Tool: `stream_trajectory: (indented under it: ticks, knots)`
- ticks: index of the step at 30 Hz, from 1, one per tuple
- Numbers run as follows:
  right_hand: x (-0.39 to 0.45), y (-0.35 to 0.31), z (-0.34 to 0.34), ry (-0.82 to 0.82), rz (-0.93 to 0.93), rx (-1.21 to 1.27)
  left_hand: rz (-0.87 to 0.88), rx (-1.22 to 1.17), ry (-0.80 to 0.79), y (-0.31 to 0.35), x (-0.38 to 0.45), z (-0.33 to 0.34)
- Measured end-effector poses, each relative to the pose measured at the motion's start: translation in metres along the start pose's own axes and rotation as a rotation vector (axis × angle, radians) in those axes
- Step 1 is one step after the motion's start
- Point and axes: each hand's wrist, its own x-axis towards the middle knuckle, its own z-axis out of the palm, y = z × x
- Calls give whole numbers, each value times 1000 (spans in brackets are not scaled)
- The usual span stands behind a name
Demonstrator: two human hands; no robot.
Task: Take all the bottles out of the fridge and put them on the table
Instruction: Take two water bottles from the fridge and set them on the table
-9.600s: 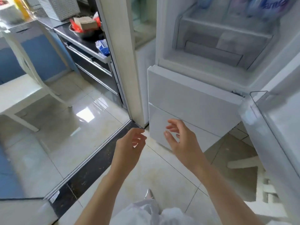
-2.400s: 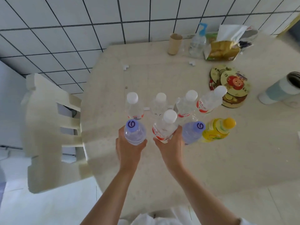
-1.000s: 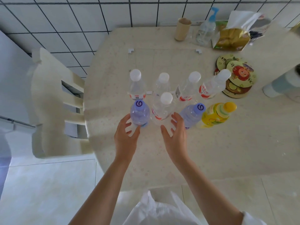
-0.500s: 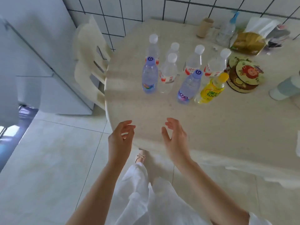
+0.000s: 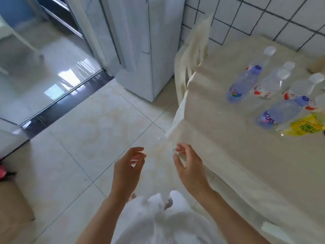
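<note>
- Now the left grip (image 5: 129, 166) and the right grip (image 5: 189, 166) are seen over the floor (image 5: 98, 131), beside the counter (image 5: 228, 138); fingers are loosely curled, nothing is held.
- The bottles (image 5: 274, 95) are placed upright together near the far right edge of the counter.
- The fridge (image 5: 149, 41) is closed.

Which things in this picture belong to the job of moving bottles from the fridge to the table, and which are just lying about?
Part of the job:
purple-capped bottles
white-capped bottles
yellow bottle
table
fridge
left hand, empty
right hand, empty

Just lying about:
chair
paper scrap on the table edge
</note>
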Motion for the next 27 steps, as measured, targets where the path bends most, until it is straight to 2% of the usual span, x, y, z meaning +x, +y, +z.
stream_trajectory:
  ticks: [4, 13, 19, 27]
  knots:
    - [1, -41, 58, -158, -98, -36, -71, -24, 123, -36, -13, -57]
    - [-4, -146, 229, -375, -197, -50, -230, -43, 313, -139, -13, -227]
    - [3, -203, 307, -427, -241, -72, -287, -23, 365, -187, 5, -316]
    - [59, -258, 350, -386, -258, -46, -313, -61, 413, -207, 70, -367]
